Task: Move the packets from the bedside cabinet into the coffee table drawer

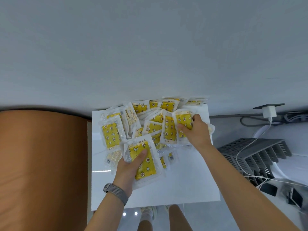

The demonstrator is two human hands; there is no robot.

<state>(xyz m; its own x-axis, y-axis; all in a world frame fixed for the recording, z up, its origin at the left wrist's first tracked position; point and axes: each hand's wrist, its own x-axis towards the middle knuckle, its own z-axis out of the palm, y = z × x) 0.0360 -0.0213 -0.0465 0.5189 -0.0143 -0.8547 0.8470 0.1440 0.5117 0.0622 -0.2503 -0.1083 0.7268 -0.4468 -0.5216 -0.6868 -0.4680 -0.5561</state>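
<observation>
Left hand [129, 165], watch strap [115, 192] on wrist, grips one yellow packet [145, 161] at cabinet top [183, 180] front. Packet pile [150, 124] heaped loose at back, against wall. Right hand [195, 130] clutches another packet [183, 122] on pile.

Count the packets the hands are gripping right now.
2: left hand holds one packet at the pile's near edge; right hand grips another at its right. More may be hidden underneath.
</observation>
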